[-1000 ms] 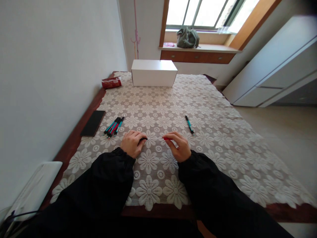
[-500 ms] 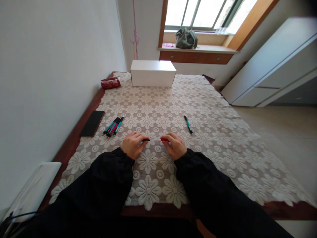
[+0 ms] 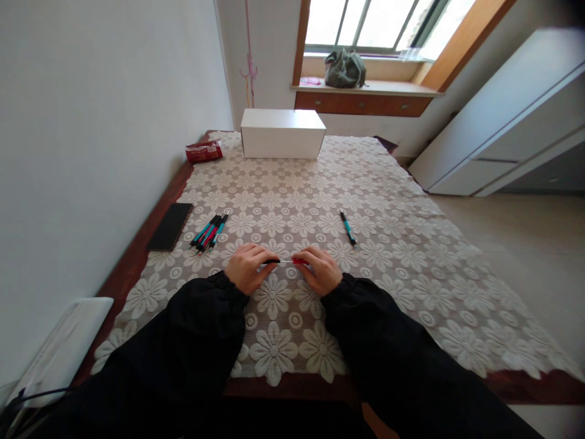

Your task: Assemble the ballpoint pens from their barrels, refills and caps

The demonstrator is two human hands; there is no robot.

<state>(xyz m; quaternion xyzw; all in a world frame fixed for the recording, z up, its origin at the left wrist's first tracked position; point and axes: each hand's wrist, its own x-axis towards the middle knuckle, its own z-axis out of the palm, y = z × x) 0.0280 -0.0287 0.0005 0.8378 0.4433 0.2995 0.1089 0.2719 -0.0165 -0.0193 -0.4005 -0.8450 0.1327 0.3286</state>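
Observation:
My left hand (image 3: 248,267) pinches the black part (image 3: 271,261) of a pen, fingers closed. In my right hand (image 3: 320,268) is the pen's red barrel (image 3: 300,261), pinched between thumb and fingers. A thin white refill (image 3: 286,261) bridges the short gap between the two parts. Past my left hand lies a bunch of several pens (image 3: 210,233), teal, red and black. One teal and black pen (image 3: 348,228) lies alone beyond my right hand.
A lace tablecloth (image 3: 274,350) covers the table. At left are a dark phone-like slab (image 3: 170,227) and a red packet (image 3: 203,152). A long white box (image 3: 281,141) stands at the far end. A white power-strip-like object (image 3: 68,347) sits by the wall.
My hands have come slightly closer together, so less of the white refill shows between the black and red parts. The pens on the cloth have stayed put.

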